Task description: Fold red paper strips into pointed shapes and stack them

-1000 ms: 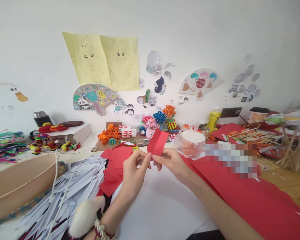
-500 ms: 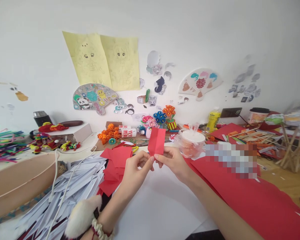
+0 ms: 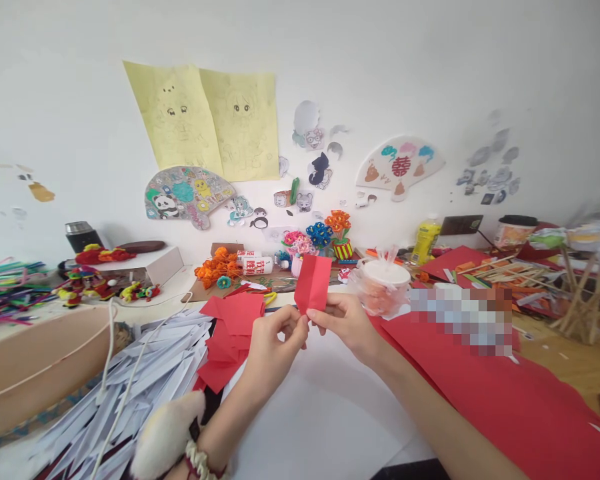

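Observation:
A small piece of folded red paper (image 3: 314,281) stands upright in mid-air, with a lengthwise crease down it. My right hand (image 3: 344,321) pinches its lower edge between thumb and fingers. At the paper's lower left corner, the thumb and forefinger of my left hand (image 3: 280,337) are pressed together. A white sheet (image 3: 320,400) lies on the table under both hands. Beside my left wrist are red paper pieces (image 3: 235,317) in a loose stack.
Folded white paper strips (image 3: 155,360) are heaped at left, crossed by a white cable (image 3: 113,340), near a beige basket (image 3: 45,347). Large red sheets (image 3: 480,387) lie at right. A lidded cup (image 3: 385,283) in plastic stands behind my right hand. Yarn flowers (image 3: 320,235) line the wall.
My left thumb and fingers have shifted slightly down and closed more tightly at the red paper's lower corner. The paper and my right hand have hardly moved.

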`<control>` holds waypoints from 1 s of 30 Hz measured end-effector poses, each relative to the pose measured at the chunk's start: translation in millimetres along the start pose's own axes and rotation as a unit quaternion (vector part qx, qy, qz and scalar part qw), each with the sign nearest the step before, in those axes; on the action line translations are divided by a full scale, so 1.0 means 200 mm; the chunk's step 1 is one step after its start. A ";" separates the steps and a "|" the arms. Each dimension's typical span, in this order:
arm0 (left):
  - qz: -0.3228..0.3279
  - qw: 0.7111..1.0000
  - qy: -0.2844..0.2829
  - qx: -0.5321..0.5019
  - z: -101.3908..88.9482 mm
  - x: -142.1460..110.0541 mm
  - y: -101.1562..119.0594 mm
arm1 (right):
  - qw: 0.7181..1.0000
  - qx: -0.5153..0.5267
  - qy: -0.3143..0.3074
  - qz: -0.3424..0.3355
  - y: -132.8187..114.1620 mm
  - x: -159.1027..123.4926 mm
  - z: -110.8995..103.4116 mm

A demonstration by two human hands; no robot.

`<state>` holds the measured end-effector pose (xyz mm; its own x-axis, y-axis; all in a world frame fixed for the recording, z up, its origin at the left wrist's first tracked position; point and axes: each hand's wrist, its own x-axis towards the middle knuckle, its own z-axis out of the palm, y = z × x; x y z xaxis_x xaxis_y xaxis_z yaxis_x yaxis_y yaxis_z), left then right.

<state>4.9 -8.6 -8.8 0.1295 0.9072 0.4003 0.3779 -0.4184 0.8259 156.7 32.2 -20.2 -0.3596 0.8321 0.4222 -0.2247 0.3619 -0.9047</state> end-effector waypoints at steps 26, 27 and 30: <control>0.033 0.999 0.011 0.017 -0.03 0.02 0.01 | 0.999 -0.010 -0.031 0.034 -0.04 -0.01 -0.01; 0.034 0.999 0.013 0.014 -0.04 0.02 0.00 | 0.999 -0.010 -0.032 0.035 -0.04 -0.01 -0.01; 0.037 0.999 0.013 0.007 -0.04 0.02 0.00 | 0.999 -0.007 -0.035 0.036 -0.04 -0.01 0.00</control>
<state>-1.8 -5.3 -3.9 0.1339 0.8726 0.4697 0.3819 -0.4828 0.7881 159.7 28.5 -13.5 -0.4367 0.8248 0.3592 -0.1829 0.3095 -0.9331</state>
